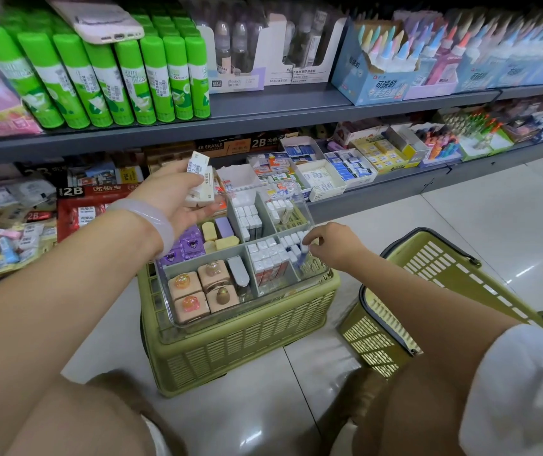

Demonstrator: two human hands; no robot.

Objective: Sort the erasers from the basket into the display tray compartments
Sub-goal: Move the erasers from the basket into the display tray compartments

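Observation:
A clear display tray [178, 319] with grey dividers rests on top of an upturned green basket [247, 350]. Its compartments hold purple, yellow and pink erasers and rows of small white ones. My left hand [178, 195] hovers above the tray's far left side and holds several white wrapped erasers [199, 182] in its palm and fingers. My right hand [332, 246] reaches into the tray's right compartment and pinches one small eraser [303, 256] with a blue band among the white ones. A second green basket [434, 291] lies tilted on the floor to the right.
Shop shelves run behind the tray: green glue sticks [115, 80] on the upper shelf, boxed erasers [329, 169] and 2B eraser packs [79, 205] on the lower one. Glossy floor tiles [493, 205] stretch to the right. My knees fill the bottom edge.

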